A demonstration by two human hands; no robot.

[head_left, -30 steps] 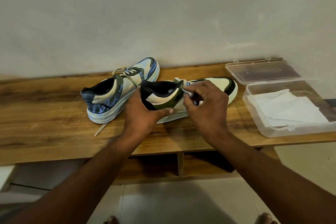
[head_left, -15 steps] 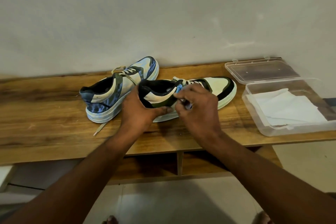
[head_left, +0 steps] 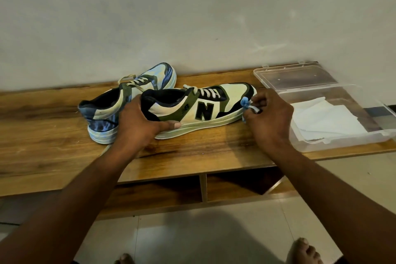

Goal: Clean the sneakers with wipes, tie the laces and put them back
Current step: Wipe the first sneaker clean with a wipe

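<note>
Wooden shelf (head_left: 53, 135) centre: sneaker (head_left: 205, 107) heel gripped by left hand (head_left: 139, 126) for steadiness; wipe (head_left: 248, 106) pinched by right hand (head_left: 270, 120) against toe, for scrubbing.

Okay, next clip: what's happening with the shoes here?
A person is wiping a sneaker on a wooden shelf. The left hand grips the near sneaker at its heel, while the right hand pinches a crumpled wipe against its toe. The second sneaker sits behind it. An open clear box of wipes stands to the right.
</note>
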